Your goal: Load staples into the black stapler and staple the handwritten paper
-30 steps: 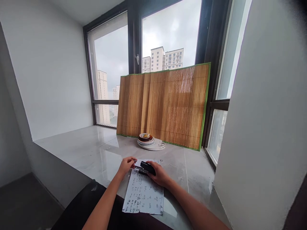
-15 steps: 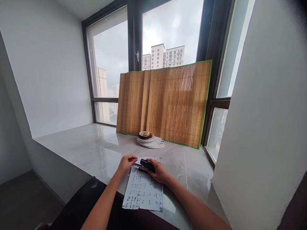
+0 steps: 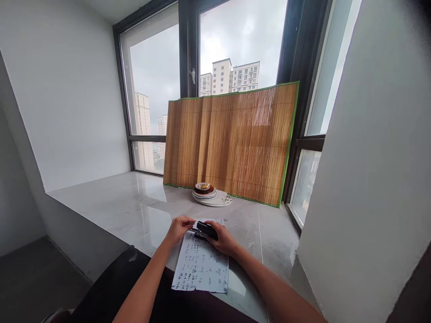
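My right hand (image 3: pixel 222 237) is wrapped round a black stapler (image 3: pixel 206 230) whose top is lifted away from its lower part. At the stapler's left end, my left hand (image 3: pixel 180 228) has thumb and fingers pinched together; whatever is between them is too small to make out. Beneath both hands lies a white sheet of paper (image 3: pixel 202 269) covered in rows of handwritten black marks. Its lower edge looks ragged and reaches the front of the ledge near my dark-clothed legs.
On the tiled window ledge (image 3: pixel 111 202), a stack of plates (image 3: pixel 215 200) stands beyond the paper. Behind it a bamboo mat (image 3: pixel 232 143) with green edging leans against the window. A white wall (image 3: pixel 353 179) rises at the right.
My left hand has shifted slightly right, closer to the stapler's end. The right hand keeps its hold, and the view has tilted very slightly.
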The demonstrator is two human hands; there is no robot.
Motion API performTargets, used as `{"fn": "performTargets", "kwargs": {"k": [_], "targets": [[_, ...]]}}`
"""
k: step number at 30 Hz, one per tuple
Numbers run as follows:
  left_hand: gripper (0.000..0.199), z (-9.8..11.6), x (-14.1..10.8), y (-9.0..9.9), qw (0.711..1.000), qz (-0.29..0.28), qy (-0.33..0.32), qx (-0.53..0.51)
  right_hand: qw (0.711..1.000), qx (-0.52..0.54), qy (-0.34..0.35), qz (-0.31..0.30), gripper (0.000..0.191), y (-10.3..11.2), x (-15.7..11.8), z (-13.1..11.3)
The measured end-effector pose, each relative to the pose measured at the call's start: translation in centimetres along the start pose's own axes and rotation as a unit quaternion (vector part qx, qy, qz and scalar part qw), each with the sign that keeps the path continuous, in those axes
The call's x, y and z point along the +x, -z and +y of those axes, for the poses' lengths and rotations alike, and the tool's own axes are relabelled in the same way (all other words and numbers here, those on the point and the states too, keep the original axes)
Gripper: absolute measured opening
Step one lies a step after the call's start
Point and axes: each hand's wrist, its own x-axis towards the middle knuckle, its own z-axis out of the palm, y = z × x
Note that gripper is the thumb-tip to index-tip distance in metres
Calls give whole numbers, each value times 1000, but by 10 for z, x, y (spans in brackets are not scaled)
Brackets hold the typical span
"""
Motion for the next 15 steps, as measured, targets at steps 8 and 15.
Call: {"fn": "performTargets", "kwargs": {"k": [8,15], "targets": [[17,1,-3,0,991,-6,-38,127,1000,2,2,-1,63,-1,0,2],[20,-3,-3,0,979,-32,-66,188,1000,6,4,2,62,-1,0,2]]}}
